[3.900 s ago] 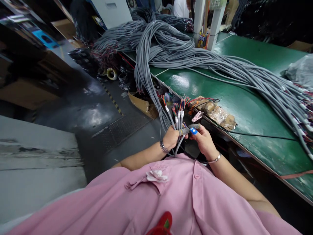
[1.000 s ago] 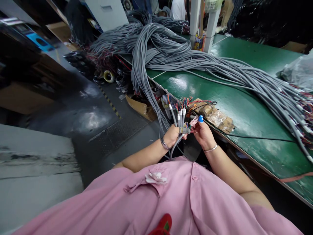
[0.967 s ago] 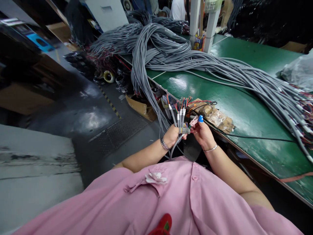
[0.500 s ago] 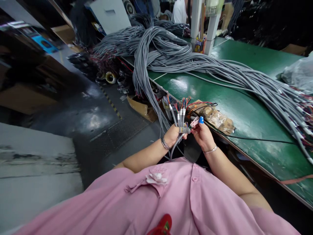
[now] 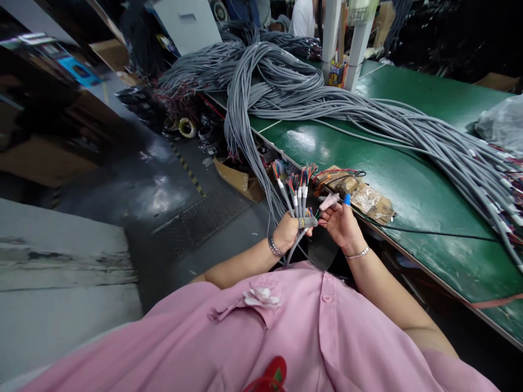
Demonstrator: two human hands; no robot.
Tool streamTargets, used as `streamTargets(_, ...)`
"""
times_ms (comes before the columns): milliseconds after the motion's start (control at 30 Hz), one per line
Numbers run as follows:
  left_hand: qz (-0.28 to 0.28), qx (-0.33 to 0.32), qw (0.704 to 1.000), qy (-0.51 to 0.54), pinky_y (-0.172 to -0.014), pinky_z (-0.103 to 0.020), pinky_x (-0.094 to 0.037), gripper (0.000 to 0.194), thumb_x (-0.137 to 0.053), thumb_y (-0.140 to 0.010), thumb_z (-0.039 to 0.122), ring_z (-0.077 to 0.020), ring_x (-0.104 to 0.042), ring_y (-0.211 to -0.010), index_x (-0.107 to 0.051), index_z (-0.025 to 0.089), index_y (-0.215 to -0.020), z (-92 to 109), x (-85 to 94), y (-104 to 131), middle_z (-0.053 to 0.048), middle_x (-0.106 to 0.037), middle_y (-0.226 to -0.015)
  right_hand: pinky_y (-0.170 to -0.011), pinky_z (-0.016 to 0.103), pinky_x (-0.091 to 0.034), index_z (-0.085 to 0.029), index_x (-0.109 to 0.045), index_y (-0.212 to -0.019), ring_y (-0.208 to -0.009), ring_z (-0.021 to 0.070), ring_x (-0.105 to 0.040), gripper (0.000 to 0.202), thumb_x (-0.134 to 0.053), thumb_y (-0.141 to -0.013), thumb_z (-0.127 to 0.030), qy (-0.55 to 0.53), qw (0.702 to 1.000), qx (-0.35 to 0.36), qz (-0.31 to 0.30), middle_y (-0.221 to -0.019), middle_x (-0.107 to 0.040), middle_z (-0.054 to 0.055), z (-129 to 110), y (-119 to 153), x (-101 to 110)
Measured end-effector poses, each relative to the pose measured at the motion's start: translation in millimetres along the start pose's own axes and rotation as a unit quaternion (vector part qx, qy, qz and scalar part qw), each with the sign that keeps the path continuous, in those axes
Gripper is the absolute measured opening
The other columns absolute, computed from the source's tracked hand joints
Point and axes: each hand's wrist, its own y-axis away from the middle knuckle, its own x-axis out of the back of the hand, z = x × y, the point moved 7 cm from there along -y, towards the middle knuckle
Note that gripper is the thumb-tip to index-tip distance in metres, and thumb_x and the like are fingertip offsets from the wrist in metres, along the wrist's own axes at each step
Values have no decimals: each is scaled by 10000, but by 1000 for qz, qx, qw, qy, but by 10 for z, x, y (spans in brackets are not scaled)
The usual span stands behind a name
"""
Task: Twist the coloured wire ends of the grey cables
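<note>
Grey cables (image 5: 299, 204): thin round jackets, white bands near the tips, stripped red, green, blue and orange wires fanned out. They're bunched upright in left hand (image 5: 288, 230), closed around them, just off the near edge of the green bench (image 5: 425, 90). One more cable end, lower, points toward right hand (image 5: 342, 227), which is loosely spread, blue-capped thumb (image 5: 347, 199) apart from the fingers. Contact with its thin wires unclear. Pale pinkish shape (image 5: 329, 202) by the right fingers blurred, can't identify. Left palm hides the cables' middle.
</note>
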Motion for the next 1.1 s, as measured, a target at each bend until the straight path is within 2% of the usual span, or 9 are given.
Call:
streamTargets(133,22,-22,1000,2,-461,-222,-380,196,-703,-620,239,-95,-505,-406,-560,131,-539,53,14,40,-12,-555,-442,-528,197,-496,-181,-672,-849,-590,83,-541,320,-683,-771,-491,35,997,60,29,-761,-649,-4,-82,29,3)
streamTargets(233,31,-16,999,8,-451,-223,-368,192,-701,-611,249,-97,-499,-402,-560,136,-545,71,11,7,-9,-548,-435,-519,193,-487,-180,-672,-848,-582,82,-532,332,-656,-792,-507,55,995,79,23,-748,-644,0,-101,25,-17)
streamTargets(367,22,-4,1000,10,-453,-224,-363,166,-685,-589,228,-96,-498,-404,-551,141,-543,77,-34,-49,-7,-542,-434,-548,213,-499,-187,-663,-833,-576,89,-538,380,-659,-762,-561,42,998,52,-6,-714,-640,-4,-60,-37,-42)
streamTargets(533,33,5,999,3,-457,-227,-361,172,-670,-600,243,-92,-487,-399,-543,143,-540,46,-40,-99,-5,-532,-429,-561,219,-490,-182,-648,-747,-553,85,-516,309,-703,-757,-486,3,998,65,4,-660,-617,-20,-61,-111,-49)
streamTargets(700,35,8,999,0,-449,-225,-351,172,-671,-592,252,-87,-473,-389,-547,142,-545,14,-35,-122,-1,-528,-425,-558,228,-485,-190,-635,-744,-563,96,-529,358,-681,-753,-545,-1,998,64,20,-667,-627,-13,-13,-130,-12)
streamTargets(933,47,-11,999,-3,-460,-225,-370,190,-690,-602,238,-95,-495,-403,-557,135,-513,64,-6,23,-13,-549,-435,-566,235,-511,-196,-646,-819,-604,109,-572,517,-583,-727,-701,-6,1000,3,-18,-780,-674,18,25,-54,-4)
streamTargets(1000,62,-22,998,-2,-463,-225,-374,181,-693,-607,243,-94,-497,-410,-570,135,-530,83,13,69,-10,-553,-443,-564,230,-509,-198,-650,-833,-608,106,-573,474,-599,-746,-660,2,1000,1,-15,-794,-678,19,5,-27,-23)
streamTargets(1100,90,-29,995,-3,-473,-225,-382,170,-682,-627,254,-96,-506,-427,-582,139,-552,91,42,94,-7,-555,-452,-550,203,-494,-196,-657,-850,-595,89,-558,324,-670,-772,-511,30,999,36,17,-773,-667,2,-53,3,-21)
